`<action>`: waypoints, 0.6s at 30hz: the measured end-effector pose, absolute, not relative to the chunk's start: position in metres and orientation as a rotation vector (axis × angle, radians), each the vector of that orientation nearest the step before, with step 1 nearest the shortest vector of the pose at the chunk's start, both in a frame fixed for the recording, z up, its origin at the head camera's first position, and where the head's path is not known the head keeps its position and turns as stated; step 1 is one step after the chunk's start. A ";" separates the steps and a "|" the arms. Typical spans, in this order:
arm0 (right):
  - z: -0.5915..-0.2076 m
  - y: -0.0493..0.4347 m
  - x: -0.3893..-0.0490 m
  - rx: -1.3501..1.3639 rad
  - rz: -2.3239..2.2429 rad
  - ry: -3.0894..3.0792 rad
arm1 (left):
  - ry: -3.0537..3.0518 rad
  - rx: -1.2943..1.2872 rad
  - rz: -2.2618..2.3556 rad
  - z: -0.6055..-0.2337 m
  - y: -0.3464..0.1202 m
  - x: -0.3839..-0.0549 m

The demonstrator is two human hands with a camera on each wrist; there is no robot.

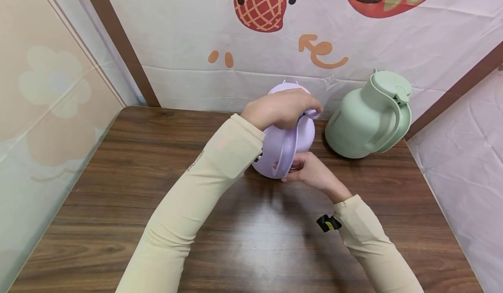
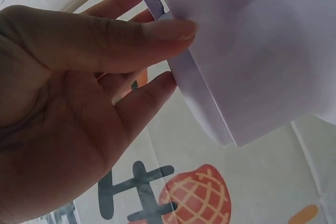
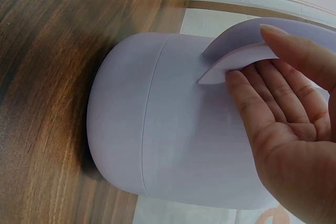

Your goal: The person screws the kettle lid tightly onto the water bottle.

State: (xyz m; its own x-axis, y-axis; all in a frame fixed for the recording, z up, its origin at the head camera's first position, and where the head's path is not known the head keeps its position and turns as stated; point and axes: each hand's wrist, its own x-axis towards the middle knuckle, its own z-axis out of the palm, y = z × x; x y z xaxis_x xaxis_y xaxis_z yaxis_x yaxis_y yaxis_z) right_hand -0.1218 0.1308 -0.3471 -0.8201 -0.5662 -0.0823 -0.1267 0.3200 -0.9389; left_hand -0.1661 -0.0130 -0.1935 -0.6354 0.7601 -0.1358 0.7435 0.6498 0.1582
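A lavender thermos jug [image 1: 271,146] stands on the table near the back wall, its handle [image 1: 288,149] toward me. My left hand [image 1: 280,107] reaches over the top and covers much of the lid [image 1: 287,86]. In the left wrist view, the thumb and fingers pinch the lid's edge [image 2: 197,95] from both sides. Lower down, my right hand [image 1: 312,170] holds the bottom part of the handle. The right wrist view shows its fingers curled inside the handle with the thumb over the outside, beside the smooth jug body [image 3: 173,124].
A pale green thermos jug [image 1: 353,118] stands to the right at the back of the wooden table [image 1: 129,188]. Behind the table hangs a printed cloth wall [image 1: 177,44], with other cloth panels at the sides.
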 end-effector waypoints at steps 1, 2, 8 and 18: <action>-0.347 0.131 -0.122 -0.610 -1.507 2.193 | 2.676 1.238 0.127 -0.193 -0.013 -0.166; -0.347 0.131 -0.122 -0.609 -1.507 2.192 | 2.674 1.243 0.124 -0.193 -0.013 -0.166; -0.348 0.131 -0.122 -0.604 -1.502 2.192 | 2.687 1.228 0.131 -0.192 -0.014 -0.165; -0.347 0.130 -0.122 -0.596 -1.493 2.195 | 2.692 1.237 0.143 -0.192 -0.013 -0.164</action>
